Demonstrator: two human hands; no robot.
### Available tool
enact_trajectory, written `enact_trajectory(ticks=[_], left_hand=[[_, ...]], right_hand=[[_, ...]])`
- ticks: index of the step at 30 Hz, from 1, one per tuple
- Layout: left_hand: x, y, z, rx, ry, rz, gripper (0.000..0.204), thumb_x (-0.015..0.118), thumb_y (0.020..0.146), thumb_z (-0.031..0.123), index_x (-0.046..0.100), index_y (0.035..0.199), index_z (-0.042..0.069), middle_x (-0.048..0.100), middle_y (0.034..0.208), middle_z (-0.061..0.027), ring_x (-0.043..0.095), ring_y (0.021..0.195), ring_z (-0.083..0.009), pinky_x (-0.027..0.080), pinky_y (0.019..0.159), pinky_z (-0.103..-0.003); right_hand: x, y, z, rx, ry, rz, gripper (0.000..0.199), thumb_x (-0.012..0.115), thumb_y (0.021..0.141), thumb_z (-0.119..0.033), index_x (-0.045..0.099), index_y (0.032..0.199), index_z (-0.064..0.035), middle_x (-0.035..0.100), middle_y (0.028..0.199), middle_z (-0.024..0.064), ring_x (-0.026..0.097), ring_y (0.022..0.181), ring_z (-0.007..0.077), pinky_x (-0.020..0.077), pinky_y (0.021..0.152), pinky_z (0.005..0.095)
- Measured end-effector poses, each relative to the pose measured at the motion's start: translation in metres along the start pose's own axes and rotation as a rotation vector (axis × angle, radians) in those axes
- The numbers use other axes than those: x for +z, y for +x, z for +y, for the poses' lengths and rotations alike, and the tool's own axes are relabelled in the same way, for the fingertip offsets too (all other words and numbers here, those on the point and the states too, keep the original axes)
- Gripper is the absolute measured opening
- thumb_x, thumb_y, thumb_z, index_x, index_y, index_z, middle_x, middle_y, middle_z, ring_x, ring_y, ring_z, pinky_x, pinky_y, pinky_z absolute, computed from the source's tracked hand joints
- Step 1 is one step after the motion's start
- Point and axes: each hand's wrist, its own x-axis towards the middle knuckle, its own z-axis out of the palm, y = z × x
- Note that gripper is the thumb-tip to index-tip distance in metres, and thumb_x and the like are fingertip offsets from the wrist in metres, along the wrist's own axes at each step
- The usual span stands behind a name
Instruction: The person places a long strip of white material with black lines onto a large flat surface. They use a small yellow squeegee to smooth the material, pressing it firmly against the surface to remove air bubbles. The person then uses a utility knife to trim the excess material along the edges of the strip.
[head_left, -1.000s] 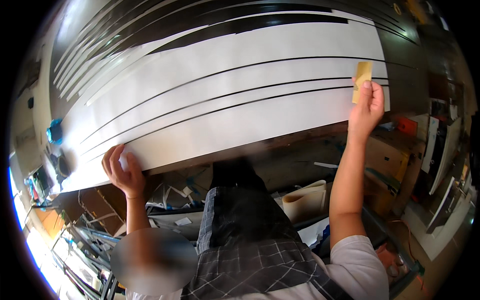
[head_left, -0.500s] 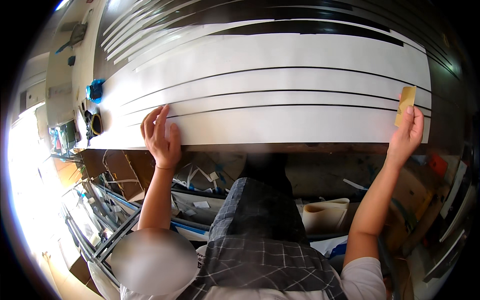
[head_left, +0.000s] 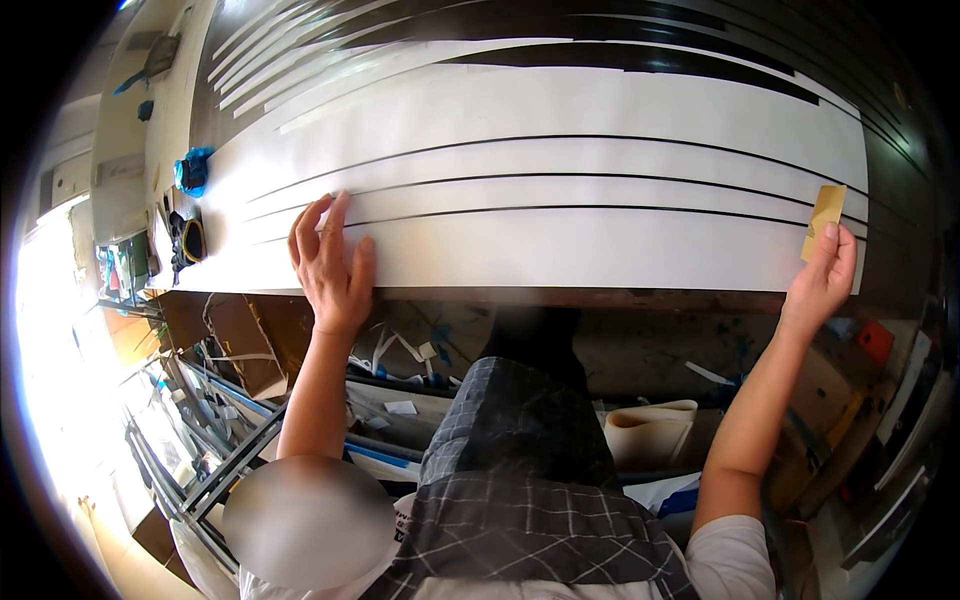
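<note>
A long white sheet (head_left: pixel 560 250) lies across the table, crossed by three thin black lines (head_left: pixel 600 176) running lengthwise. My left hand (head_left: pixel 335 270) rests over its near left part, fingers extended and thumb apart, with fingertips beside the black lines. Nothing shows in that hand. At the sheet's right end, my right hand (head_left: pixel 822 275) pinches a flat tan rectangular card (head_left: pixel 827 212) between thumb and fingers. The card stands tilted over the right ends of the lines; whether its edge touches the sheet I cannot tell.
Several narrow white strips (head_left: pixel 290 85) and dark strips (head_left: pixel 640 55) lie on the table's far side. A blue crumpled item (head_left: pixel 192 172) and a black roll-like thing (head_left: pixel 186 240) sit at the left. Below the table edge are a rolled cream sheet (head_left: pixel 650 428) and metal frames (head_left: pixel 235 465).
My left hand has shifted slightly upward and right over the sheet. My right hand, still holding the tan card, has moved a little right and nearer. The view has shifted slightly.
</note>
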Motion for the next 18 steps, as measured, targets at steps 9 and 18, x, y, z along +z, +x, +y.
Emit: enact_trajectory(ticks=[9, 18], left_hand=[[0.0, -0.003, 0.0, -0.007, 0.012, 0.007, 0.054, 0.055, 0.091, 0.032, 0.053, 0.138, 0.005, 0.051, 0.136, -0.0156, 0.042, 0.131, -0.0344, 0.027, 0.112, -0.046], [0.005, -0.004, -0.003, 0.057, 0.002, 0.018, 0.051, 0.053, 0.094, 0.03, 0.051, 0.138, 0.003, 0.052, 0.139, -0.0166, 0.041, 0.133, -0.0367, 0.027, 0.112, -0.049]], right_hand=[[0.008, -0.001, -0.016, -0.038, -0.07, -0.026, 0.025, 0.057, 0.101, -0.024, 0.063, 0.099, 0.0, 0.062, 0.084, -0.0003, 0.052, 0.079, 0.0064, 0.0448, 0.072, 0.0232], [0.008, -0.003, -0.01, -0.023, 0.049, 0.061, 0.025, 0.057, 0.101, -0.024, 0.063, 0.099, 0.0003, 0.063, 0.087, 0.0027, 0.055, 0.081, 0.0096, 0.0473, 0.075, 0.0257]])
